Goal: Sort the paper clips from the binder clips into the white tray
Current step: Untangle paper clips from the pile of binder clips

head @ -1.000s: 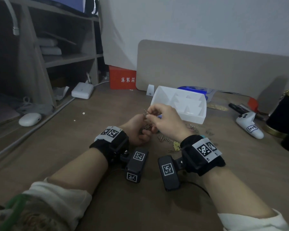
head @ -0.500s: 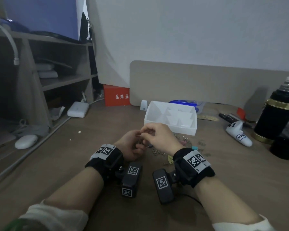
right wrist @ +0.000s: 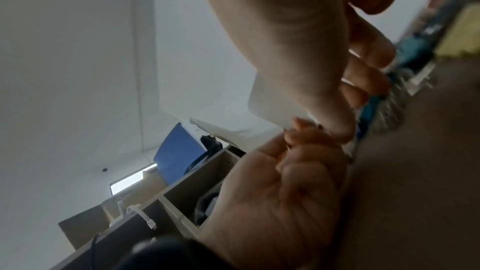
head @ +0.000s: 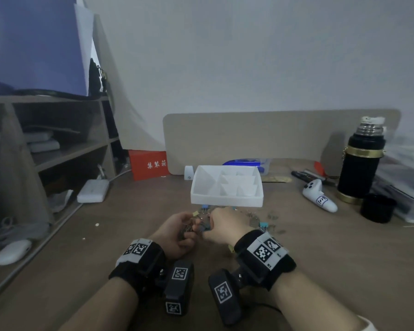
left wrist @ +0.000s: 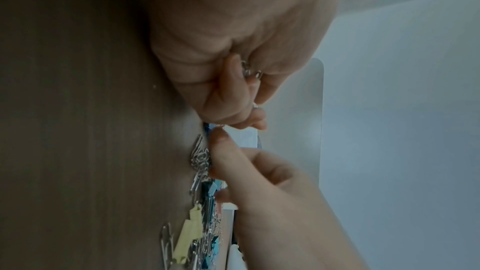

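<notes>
The white tray point(head: 226, 199) with several compartments stands just beyond my hands. A pile of silver paper clips point(left wrist: 200, 155) mixed with yellow binder clips point(left wrist: 188, 233) and blue binder clips point(left wrist: 210, 188) lies on the table in front of it. My left hand point(head: 189, 229) is curled round a bunch of paper clips point(left wrist: 249, 72), which peek out between its fingers. My right hand point(head: 207, 226) sits low on the pile with its fingers curled. Its thumb tip point(left wrist: 218, 137) meets my left fingertips and pinches a thin paper clip there. The palms hide most of the held clips.
A black thermos point(head: 360, 163) and a black cup point(head: 377, 207) stand at the right, with a white controller point(head: 319, 198) beside them. A red box point(head: 148, 164), a white adapter point(head: 92, 191), a white mouse point(head: 12, 252) and shelves point(head: 58, 149) are to the left.
Both hands have come down from mid-air to the pile in front of the tray. The camera has tilted up, so the wall and thermos fill more of the view.
</notes>
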`<state>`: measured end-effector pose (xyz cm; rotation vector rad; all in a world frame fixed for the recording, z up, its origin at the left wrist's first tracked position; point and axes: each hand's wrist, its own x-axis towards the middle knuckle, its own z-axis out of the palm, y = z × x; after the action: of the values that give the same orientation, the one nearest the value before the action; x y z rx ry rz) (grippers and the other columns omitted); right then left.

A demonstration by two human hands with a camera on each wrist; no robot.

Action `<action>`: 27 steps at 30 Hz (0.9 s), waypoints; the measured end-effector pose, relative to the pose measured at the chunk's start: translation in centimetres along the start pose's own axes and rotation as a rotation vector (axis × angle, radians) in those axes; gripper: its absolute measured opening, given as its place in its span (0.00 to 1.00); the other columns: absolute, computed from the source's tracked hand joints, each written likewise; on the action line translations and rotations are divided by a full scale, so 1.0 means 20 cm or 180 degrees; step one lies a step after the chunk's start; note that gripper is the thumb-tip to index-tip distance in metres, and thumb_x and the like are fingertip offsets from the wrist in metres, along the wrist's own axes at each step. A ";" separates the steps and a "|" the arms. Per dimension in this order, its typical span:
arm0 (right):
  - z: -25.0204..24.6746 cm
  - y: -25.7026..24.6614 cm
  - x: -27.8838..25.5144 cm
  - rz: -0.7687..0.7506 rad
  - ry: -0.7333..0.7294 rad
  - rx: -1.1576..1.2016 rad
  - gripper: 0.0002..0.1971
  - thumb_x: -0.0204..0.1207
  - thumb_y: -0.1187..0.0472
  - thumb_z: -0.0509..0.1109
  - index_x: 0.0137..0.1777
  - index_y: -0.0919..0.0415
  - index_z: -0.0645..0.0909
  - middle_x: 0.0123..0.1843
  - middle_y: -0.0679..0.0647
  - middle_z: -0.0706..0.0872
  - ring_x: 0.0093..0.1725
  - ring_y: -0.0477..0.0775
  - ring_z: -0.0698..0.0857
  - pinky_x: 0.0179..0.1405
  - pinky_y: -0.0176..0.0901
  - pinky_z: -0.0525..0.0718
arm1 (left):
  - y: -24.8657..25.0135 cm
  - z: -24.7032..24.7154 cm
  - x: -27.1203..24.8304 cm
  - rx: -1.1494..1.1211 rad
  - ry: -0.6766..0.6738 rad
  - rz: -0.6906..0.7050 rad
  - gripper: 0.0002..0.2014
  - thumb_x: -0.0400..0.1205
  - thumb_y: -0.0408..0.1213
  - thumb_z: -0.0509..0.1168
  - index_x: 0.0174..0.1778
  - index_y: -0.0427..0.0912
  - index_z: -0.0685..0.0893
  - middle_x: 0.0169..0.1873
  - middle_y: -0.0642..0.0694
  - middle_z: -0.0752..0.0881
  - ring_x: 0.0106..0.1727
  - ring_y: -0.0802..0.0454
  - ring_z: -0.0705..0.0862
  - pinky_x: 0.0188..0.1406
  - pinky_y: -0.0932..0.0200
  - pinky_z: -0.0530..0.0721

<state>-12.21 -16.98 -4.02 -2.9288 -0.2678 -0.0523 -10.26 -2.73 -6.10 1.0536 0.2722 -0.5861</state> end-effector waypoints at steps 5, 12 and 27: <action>0.03 -0.02 -0.01 0.0117 -0.0098 -0.0041 0.15 0.77 0.58 0.67 0.62 0.60 0.78 0.63 0.59 0.82 0.62 0.63 0.82 0.54 0.52 0.81 | 0.00 0.00 0.00 0.0082 0.0091 0.0012 0.17 0.85 0.41 0.52 0.32 0.39 0.74 0.22 0.48 0.71 0.11 0.58 0.62 0.06 0.73 0.53; 0.03 -0.03 -0.01 0.0126 -0.0083 0.0037 0.15 0.78 0.66 0.66 0.64 0.61 0.78 0.65 0.61 0.80 0.64 0.65 0.81 0.58 0.55 0.81 | -0.01 0.00 0.00 0.0191 0.0088 0.0030 0.16 0.85 0.40 0.52 0.32 0.38 0.74 0.22 0.48 0.70 0.12 0.59 0.61 0.07 0.74 0.53; 0.02 -0.02 -0.02 0.0044 0.0054 -0.0203 0.17 0.77 0.68 0.67 0.66 0.64 0.77 0.65 0.61 0.80 0.66 0.64 0.80 0.57 0.53 0.81 | -0.01 0.00 -0.01 0.0252 0.0095 0.0042 0.17 0.85 0.41 0.52 0.33 0.39 0.74 0.23 0.48 0.71 0.13 0.59 0.61 0.07 0.72 0.53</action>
<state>-12.68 -16.59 -4.35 -2.9917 -0.2478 -0.0850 -10.58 -2.67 -6.14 1.1403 0.2697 -0.5736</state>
